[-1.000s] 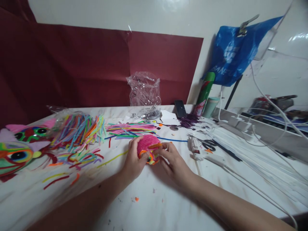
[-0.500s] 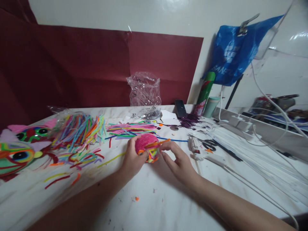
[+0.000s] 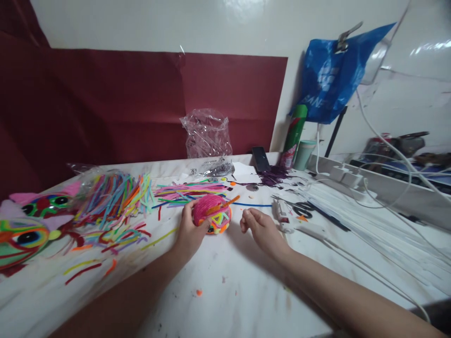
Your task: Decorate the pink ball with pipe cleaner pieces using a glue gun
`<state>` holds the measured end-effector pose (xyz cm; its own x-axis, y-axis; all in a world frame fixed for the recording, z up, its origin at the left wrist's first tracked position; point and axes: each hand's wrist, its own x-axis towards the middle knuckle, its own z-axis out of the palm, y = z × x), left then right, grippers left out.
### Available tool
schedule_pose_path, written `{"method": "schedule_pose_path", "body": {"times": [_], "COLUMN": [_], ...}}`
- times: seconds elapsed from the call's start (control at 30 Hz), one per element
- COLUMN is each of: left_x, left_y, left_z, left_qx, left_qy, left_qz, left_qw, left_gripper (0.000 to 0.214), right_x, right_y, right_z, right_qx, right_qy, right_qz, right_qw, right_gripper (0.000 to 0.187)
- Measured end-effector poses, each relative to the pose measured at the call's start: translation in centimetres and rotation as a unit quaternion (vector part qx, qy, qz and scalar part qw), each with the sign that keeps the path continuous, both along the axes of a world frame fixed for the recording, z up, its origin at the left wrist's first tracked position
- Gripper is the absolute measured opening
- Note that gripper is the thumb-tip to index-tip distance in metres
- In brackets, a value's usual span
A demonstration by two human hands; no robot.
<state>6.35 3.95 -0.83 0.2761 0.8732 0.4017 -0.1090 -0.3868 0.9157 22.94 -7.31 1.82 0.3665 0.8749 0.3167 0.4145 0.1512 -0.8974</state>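
Note:
My left hand (image 3: 190, 230) is wrapped round the left side of a round craft piece (image 3: 207, 206), covered in pink yarn with colourful pipe cleaner pieces on its front. An orange pipe cleaner (image 3: 230, 202) sticks out from it toward the upper right. To the right, apart from the piece, my right hand (image 3: 262, 232) has its thumb and fingertips pressed together; anything between them is too small to make out. A white glue gun (image 3: 282, 211) lies just beyond that hand, beside black-handled scissors (image 3: 303, 210).
Bundled pipe cleaners (image 3: 112, 197) and cut pieces lie left, near two decorated masks (image 3: 26, 237). Behind are a clear plastic bag (image 3: 207, 136), a phone (image 3: 260, 159) and purple shreds (image 3: 276, 175). White sticks (image 3: 369, 234), cables and a power strip (image 3: 347, 180) occupy the right.
My right hand has drawn away from the craft piece to the right, and its fingers have closed together. My left hand still holds the piece. The view has shifted slightly.

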Motion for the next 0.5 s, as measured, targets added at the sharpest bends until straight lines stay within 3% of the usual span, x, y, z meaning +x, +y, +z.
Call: {"method": "schedule_pose_path", "body": {"times": [0.2,0.3,0.5], "left_x": [0.0,0.0,-0.2], "left_y": [-0.2,-0.3,-0.2], "left_z": [0.1,0.1,0.1], "left_qx": [0.009,0.012,0.020], "left_qy": [0.000,0.004,0.011], "left_qz": [0.001,-0.005,-0.012], "left_qw": [1.000,1.000,1.000], "left_gripper": [0.054,0.053,0.054], "right_x": [-0.1,-1.0,-2.5], "right_y": [1.5,2.8,3.7], "right_z": [-1.1,-1.1,-0.4], "right_qx": [0.034,0.022,0.025], "right_qy": [0.034,0.066,0.143], "right_qz": [-0.030,0.001,0.068], "right_qw": [0.998,0.998,0.987], "right_gripper": [0.040,0.048,0.044]}}
